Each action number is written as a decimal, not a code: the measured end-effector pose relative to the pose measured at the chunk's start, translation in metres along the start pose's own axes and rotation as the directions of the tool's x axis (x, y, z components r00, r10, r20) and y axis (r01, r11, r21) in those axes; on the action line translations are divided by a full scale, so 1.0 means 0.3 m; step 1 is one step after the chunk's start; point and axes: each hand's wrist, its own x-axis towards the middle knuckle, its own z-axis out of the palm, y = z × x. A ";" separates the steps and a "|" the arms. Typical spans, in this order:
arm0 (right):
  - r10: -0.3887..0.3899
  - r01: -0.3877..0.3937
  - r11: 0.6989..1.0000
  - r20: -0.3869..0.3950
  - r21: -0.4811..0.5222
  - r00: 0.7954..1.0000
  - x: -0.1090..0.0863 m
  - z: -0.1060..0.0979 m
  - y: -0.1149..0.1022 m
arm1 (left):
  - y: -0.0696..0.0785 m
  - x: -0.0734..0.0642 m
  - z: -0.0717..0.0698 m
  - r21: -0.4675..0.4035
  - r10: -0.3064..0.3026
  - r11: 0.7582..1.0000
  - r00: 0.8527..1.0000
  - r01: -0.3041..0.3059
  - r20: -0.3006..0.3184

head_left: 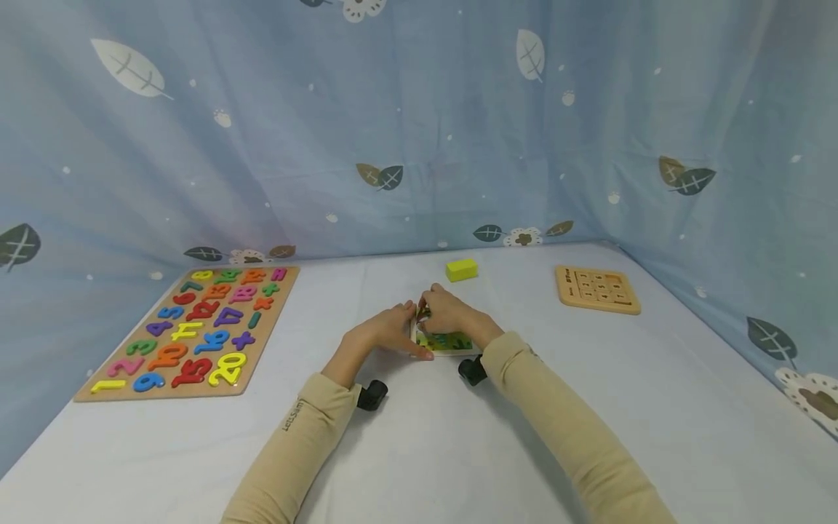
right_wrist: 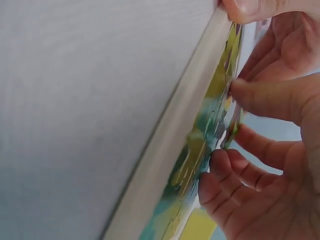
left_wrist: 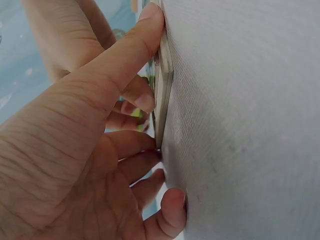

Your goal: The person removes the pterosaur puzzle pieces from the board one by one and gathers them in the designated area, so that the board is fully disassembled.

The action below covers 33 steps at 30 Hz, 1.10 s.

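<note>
A small picture jigsaw puzzle in a pale frame lies on the white table between the hands. My left hand holds the frame at its left side, thumb along the near edge and fingertips by the far corner. Over the picture, my right hand pinches a thin puzzle piece between thumb and fingers, tilted up from the green and yellow picture. The other fingertips of the right hand rest close against the picture's surface. Most of the puzzle's left part is hidden under the hands in the head view.
A yellow block stands just behind the puzzle. To the left lies a wooden number board with colourful raised numerals. At the right is a wooden sliding number puzzle. A blue leaf-patterned curtain hangs behind the table.
</note>
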 end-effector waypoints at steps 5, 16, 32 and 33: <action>-0.041 0.037 0.998 -0.083 -0.043 0.996 -0.004 0.001 0.005 | 0.002 0.001 0.002 -0.010 0.004 1.000 1.000 -0.004 0.005; -0.121 0.101 0.988 -0.172 -0.119 0.978 -0.011 -0.012 -0.011 | 0.003 -0.007 0.001 -0.012 0.004 1.000 1.000 -0.004 0.005; 0.000 -0.008 0.999 -0.167 -0.048 0.986 -0.068 -0.099 0.080 | 0.006 -0.008 -0.006 0.010 0.003 1.000 1.000 -0.003 -0.007; 0.006 -0.014 0.999 -0.163 -0.050 0.987 -0.072 -0.105 0.088 | 0.005 -0.008 -0.006 0.008 0.003 1.000 1.000 -0.003 -0.009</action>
